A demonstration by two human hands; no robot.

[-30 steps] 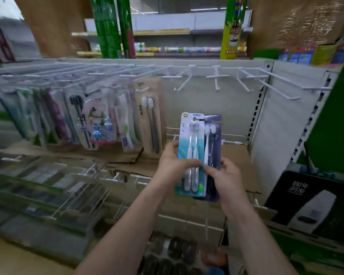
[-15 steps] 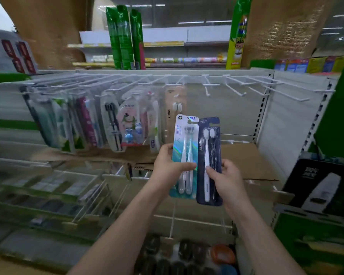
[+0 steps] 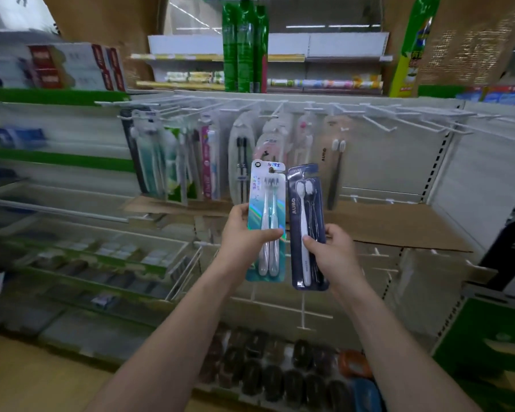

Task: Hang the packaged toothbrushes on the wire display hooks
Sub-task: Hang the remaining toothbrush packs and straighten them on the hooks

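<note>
The left hand (image 3: pixel 244 236) grips a teal toothbrush pack (image 3: pixel 266 221), and the right hand (image 3: pixel 332 251) grips a dark blue pack (image 3: pixel 306 227), fingers clamped, side by side. Bare wire hooks (image 3: pixel 399 120) wait above, toward the rack's right end.

Dim greenish light; left blurred, edges warped.

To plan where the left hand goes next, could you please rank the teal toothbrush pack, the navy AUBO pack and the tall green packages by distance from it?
1. Teal toothbrush pack: gripped by the left hand.
2. Navy AUBO pack: just right of it, gripped by the right hand.
3. Tall green packages: high on the top shelf, far behind.
</note>
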